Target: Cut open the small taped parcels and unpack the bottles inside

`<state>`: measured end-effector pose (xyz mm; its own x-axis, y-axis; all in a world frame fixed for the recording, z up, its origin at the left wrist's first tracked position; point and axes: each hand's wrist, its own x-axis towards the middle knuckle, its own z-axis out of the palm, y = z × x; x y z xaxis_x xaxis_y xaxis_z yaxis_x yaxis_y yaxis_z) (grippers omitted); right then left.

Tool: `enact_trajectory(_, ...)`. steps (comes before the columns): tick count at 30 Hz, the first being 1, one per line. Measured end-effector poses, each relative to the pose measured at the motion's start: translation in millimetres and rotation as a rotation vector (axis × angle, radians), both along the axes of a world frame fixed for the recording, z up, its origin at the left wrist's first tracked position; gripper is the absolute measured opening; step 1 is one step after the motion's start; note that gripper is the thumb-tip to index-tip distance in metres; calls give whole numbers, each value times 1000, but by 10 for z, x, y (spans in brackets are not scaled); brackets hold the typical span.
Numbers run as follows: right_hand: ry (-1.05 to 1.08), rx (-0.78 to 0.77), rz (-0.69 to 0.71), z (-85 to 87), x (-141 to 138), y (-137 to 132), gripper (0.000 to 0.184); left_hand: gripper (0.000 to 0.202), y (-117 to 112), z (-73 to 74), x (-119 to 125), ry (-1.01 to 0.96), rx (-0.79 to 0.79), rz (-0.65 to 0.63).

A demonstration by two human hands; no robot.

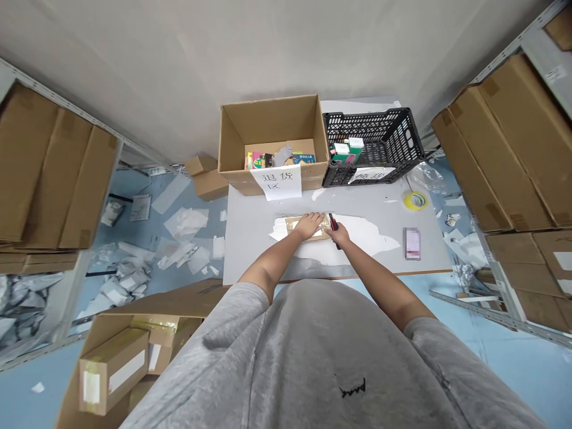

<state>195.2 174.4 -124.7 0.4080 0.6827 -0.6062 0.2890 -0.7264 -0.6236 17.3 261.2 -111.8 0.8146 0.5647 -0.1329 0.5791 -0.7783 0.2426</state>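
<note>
A small flat cardboard box (292, 224) with shiny tape lies on torn white paper (364, 235) in the middle of the table. Across its top rests my left hand (310, 225), palm down with the fingers stretched out. My right hand (340, 235) is closed around a red and black box cutter (333, 221) at the box's right end. The cutter points away from me. Whether its blade touches the box I cannot tell.
Behind my hands stand a large open carton (232, 170) with colourful packs and a black plastic crate (379, 173) with green items. Yellow tape (415, 201) and a blurred-out phone-shaped object (412, 243) lie right. An open carton of parcels (100, 316) stands lower left.
</note>
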Motion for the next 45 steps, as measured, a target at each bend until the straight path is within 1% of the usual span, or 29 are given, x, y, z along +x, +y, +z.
enact_trajectory(3, 32, -10, -27, 11, 2, 6, 43, 57, 11, -2, 96, 32, -82, 58)
enact_trajectory(6, -4, -26, -5, 53, -8, 24, 48, 55, 81, 3, 107, 42, -119, 39)
enact_trajectory(11, -88, -32, 55, 178, -26, 46, 52, 54, 146, 26, 100, 56, -101, 53)
enact_trajectory(15, -130, -59, 68, 300, -45, 32, 52, 55, 82, 56, 105, 70, -92, 63)
enact_trajectory(17, -141, -67, 31, 363, -62, -4, 49, 55, 17, 68, 105, 69, -68, 78)
enact_trajectory(19, -114, -64, -44, 425, -91, -69, 41, 56, -58, 72, 110, 64, -40, 99)
enact_trajectory(21, -40, -50, -112, 485, -140, -159, 36, 57, -126, 65, 119, 63, -22, 127)
enact_trajectory(23, 50, -38, -138, 542, -211, -257, 39, 58, -170, 50, 132, 64, -16, 149)
enact_trajectory(27, 146, -61, -116, 625, -386, -393, 45, 60, -160, 32, 151, 73, -40, 154)
enact_trajectory(30, 132, -71, -90, 646, -489, -412, 46, 58, -110, 42, 165, 102, -68, 154)
enact_trajectory(33, 109, -55, -89, 645, -558, -361, 44, 55, -88, 56, 177, 125, -81, 166)
enact_trajectory(38, 89, -57, -134, 625, -657, -240, 43, 55, -145, 59, 183, 107, -95, 199)
enact_trajectory(42, 79, -68, -123, 580, -696, -274, 45, 56, -186, 70, 182, 84, -97, 241)
enact_trajectory(45, 74, -72, -108, 544, -677, -276, 46, 56, -194, 81, 176, 89, -84, 231)
